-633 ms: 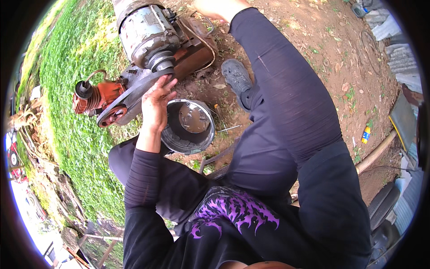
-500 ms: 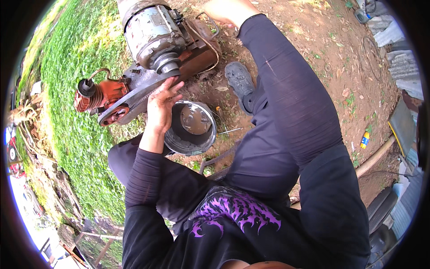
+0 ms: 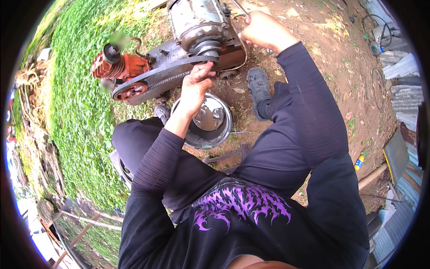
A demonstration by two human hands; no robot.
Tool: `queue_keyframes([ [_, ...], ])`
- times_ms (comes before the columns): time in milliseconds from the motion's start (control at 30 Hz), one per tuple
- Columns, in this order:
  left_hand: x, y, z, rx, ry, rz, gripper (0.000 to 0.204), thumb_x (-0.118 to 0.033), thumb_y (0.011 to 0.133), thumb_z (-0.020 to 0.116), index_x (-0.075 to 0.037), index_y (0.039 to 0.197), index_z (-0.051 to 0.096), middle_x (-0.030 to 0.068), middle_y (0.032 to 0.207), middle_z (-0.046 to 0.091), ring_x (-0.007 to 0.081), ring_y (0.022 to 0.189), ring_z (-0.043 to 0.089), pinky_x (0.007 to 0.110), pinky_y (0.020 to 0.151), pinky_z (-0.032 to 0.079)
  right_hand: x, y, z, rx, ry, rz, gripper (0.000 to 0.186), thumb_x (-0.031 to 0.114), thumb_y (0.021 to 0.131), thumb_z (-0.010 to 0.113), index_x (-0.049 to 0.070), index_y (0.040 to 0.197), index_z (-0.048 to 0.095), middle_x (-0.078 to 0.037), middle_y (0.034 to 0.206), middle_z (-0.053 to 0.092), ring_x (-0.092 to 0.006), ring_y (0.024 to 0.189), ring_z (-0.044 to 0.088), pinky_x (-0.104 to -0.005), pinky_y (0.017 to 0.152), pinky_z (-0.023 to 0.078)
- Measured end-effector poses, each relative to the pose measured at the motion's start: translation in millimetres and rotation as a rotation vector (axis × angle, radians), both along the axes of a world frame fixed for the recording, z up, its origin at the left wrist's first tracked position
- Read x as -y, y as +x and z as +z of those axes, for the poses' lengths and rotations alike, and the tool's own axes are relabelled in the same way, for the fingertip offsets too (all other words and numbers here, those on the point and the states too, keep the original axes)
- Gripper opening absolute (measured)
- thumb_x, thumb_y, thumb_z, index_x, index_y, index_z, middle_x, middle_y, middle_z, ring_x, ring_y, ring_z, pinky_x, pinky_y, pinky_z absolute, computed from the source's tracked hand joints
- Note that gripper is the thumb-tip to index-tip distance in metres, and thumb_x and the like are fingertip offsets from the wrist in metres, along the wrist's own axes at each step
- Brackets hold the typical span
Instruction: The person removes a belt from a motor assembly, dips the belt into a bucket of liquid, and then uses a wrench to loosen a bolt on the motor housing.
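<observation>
In the head view, we see our left hand (image 3: 195, 87) loosely open, fingertips at the belt (image 3: 174, 65); the motor pulley (image 3: 209, 48) sits just beyond, a dark basin (image 3: 227, 123) beside the wrist. Our right hand (image 3: 268, 33), well to its right, is curled — seemingly around a thin metal bar (image 3: 241, 7). We judge this as steadying the belt; the next move calls for care — fingertips clear of the pulley.

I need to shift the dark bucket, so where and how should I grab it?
Probably by the right side of its rim, from above: the bucket stands mouth up with that edge exposed, while the left hand and wrist overlap its opposite side. Keep it level; what looks like liquid lies inside.
</observation>
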State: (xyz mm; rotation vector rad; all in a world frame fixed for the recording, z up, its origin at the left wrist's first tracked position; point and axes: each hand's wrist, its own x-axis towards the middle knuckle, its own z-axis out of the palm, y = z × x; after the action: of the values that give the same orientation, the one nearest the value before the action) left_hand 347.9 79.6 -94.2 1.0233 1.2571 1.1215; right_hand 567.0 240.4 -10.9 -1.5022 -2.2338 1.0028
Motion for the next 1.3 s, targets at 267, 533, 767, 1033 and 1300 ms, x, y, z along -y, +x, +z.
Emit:
queue_keyframes([
  [267,1.1,7.4,2.1,-0.245,0.136,0.021,0.062,0.011,0.079,0.061,-0.003,0.139,0.061,0.0065,0.123,0.051,0.0183,0.112,0.058,0.027,0.089,0.051,58.6,-50.9,-32.8,-0.448,-0.122,0.013,0.019,-0.002,0.086,0.070,0.000,0.098,0.054,-0.004,0.084,0.065,-0.0128,0.078,0.063,-0.0306,0.073,0.053],
  [533,7.7,12.4,-6.5,-0.315,0.284,-0.012,0.061,0.005,0.074,0.061,0.004,0.135,0.057,0.0153,0.128,0.049,0.0277,0.122,0.051,0.034,0.103,0.046,66.7,-88.7,-33.7,-0.215,0.266,0.044,0.025,0.007,0.084,0.074,-0.003,0.096,0.056,-0.022,0.092,0.067,-0.0396,0.089,0.069,-0.0450,0.078,0.054],
  [767,23.1,1.6,-34.2,-0.205,0.303,0.326,0.044,0.012,0.083,0.054,0.003,0.125,0.065,0.0116,0.114,0.066,0.0167,0.104,0.064,0.029,0.098,0.049,62.1,-86.0,-36.3,-0.186,0.336,0.058,0.028,0.014,0.079,0.073,-0.002,0.095,0.057,-0.016,0.086,0.064,-0.0335,0.080,0.066,-0.0430,0.075,0.053],
  [1033,16.2,22.7,-109.1,0.254,-0.240,0.496,0.015,0.003,0.097,0.050,0.000,0.102,0.063,0.0075,0.091,0.069,0.0110,0.073,0.063,0.025,0.064,0.052,58.4,-102.6,-20.7,0.074,0.428,-0.019,0.044,0.021,0.069,0.081,-0.005,0.095,0.058,-0.021,0.094,0.063,-0.0375,0.089,0.065,-0.0450,0.081,0.053],
  [1300,-63.6,-20.9,-127.1,1.363,-0.179,0.573,0.043,-0.032,0.108,0.049,0.001,0.134,0.055,0.0123,0.115,0.067,0.0239,0.105,0.065,0.038,0.093,0.052,58.9,-119.2,11.1,0.102,0.346,-0.074,0.046,0.022,0.067,0.081,-0.004,0.093,0.055,-0.018,0.084,0.063,-0.0340,0.078,0.065,-0.0411,0.074,0.053],
])
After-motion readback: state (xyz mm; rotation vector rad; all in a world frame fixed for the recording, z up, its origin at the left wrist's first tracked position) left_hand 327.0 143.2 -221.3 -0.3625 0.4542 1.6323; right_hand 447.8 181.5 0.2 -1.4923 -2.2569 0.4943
